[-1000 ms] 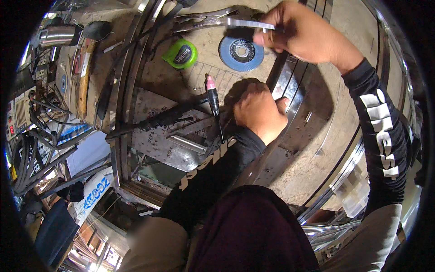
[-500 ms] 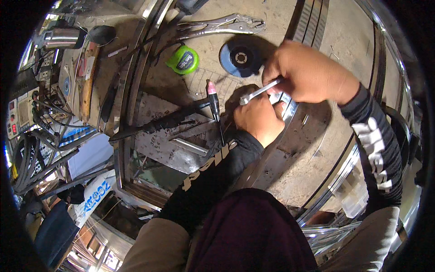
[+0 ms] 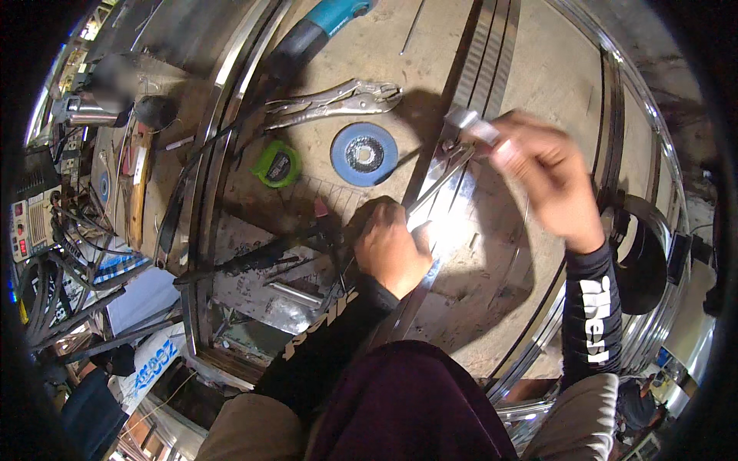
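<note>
My left hand [image 3: 393, 252] rests by the long steel profiles, its fingers curled around the near end of a slim metal rod [image 3: 441, 183]. That rod slants up and right across the profiles [image 3: 482, 55]. In my right hand [image 3: 550, 173], blurred by motion, is a shiny, blocky metal piece [image 3: 473, 125] just above the rod's far end. What kind of piece it is cannot be made out. Strong light glares on the metal between the hands. A blue abrasive disc [image 3: 344, 156] and a green tape measure [image 3: 277, 164] lie to the left, near my left hand.
Locking pliers [image 3: 338, 101] lie beyond the disc, with a teal and black power tool [image 3: 319, 29] behind them. A pink-tipped torch [image 3: 321, 207] sits left of my left hand. Steel frames [image 3: 201, 177] border the bench; a welding machine [image 3: 34, 223] stands far left.
My right hand has lifted away from my left and moved right, now showing a shiny metal piece. The view has shifted, bringing the teal tool in at the top.
</note>
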### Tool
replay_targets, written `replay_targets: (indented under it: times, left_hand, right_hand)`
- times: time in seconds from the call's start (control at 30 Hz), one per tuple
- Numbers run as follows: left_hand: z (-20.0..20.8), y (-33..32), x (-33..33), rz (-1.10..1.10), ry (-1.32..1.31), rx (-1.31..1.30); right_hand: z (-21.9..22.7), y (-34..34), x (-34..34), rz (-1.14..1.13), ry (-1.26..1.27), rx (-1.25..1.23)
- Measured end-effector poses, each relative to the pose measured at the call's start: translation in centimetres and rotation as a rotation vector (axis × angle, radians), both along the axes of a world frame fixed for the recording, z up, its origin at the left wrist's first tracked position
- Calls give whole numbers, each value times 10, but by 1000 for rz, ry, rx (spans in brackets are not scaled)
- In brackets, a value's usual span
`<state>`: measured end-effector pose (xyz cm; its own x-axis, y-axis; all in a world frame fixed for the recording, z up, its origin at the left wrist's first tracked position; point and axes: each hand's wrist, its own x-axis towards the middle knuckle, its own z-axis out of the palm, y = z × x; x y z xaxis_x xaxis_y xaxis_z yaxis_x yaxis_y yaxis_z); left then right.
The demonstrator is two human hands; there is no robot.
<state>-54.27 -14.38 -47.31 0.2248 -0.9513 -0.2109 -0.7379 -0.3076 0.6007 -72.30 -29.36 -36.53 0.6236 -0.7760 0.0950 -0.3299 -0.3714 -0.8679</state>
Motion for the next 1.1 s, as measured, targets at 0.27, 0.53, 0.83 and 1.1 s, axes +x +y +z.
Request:
replay_targets:
  times: [0.27, 0.53, 0.83, 1.1]
  left_hand:
    - [-2, 0, -6, -8, -52, -6]
    - [-7, 4, -1, -12, 63, -42]
    - [-2, 2, 0, 2, 84, -56]
    - [0, 2, -2, 29, 85, -42]
  right_hand:
    - [-22, -59, -44, 15, 355, -13]
    - [-10, -109, 26, 503, 815, -627]
    - [3, -106, 81, 968, 827, -864]
    - [-41, -132, 26, 624, 709, -58]
